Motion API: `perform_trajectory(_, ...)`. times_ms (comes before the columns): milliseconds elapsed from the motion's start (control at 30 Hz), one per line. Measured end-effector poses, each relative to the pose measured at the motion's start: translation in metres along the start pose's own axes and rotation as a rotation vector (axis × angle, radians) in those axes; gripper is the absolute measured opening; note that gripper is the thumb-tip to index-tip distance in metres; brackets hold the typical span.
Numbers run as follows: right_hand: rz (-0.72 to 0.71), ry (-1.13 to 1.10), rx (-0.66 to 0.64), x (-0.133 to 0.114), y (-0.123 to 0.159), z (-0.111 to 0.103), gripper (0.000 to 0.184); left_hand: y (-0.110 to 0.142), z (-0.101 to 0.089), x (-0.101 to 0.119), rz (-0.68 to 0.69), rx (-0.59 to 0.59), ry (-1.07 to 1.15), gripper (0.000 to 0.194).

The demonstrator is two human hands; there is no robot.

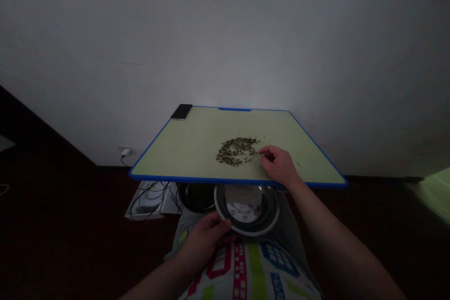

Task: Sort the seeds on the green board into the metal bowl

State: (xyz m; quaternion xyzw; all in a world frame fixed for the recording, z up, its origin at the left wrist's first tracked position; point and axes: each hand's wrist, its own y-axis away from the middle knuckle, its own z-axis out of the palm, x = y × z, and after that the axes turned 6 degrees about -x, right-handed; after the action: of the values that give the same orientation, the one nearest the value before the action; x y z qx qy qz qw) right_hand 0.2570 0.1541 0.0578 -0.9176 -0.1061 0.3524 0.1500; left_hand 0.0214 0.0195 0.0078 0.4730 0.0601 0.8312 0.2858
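R hand (277, 161) above tabletop (200, 145) pinched thin item (258, 156) (ID unclear) by dark grains (228, 153); light touch prob. suited. L hand (207, 234) gripped bowl (260, 233), partly under tabletop.

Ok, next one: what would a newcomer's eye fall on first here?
The pale yellow-green, blue-rimmed rectangular tabletop stands out first, bright in the dim light. Near its middle lies a loose scatter of small brownish grains, with the right hand at their right side. Below the tabletop's near edge, the left hand holds a round silver metal bowl by its rim.
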Motion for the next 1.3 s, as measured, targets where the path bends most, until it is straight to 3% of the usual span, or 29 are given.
perform_trajectory(433, 0.072, 0.056, 0.013, 0.0033, -0.0051, 0.0024, 0.027, 0.001, 0.0, -0.0007, -0.004, -0.004, 0.011, 0.036)
perform_trajectory(1300, 0.005, 0.051, -0.082, 0.0004, -0.0036, 0.0014, 0.025, 0.0009, -0.0002, -0.0019, 0.01, -0.01, 0.012, 0.034)
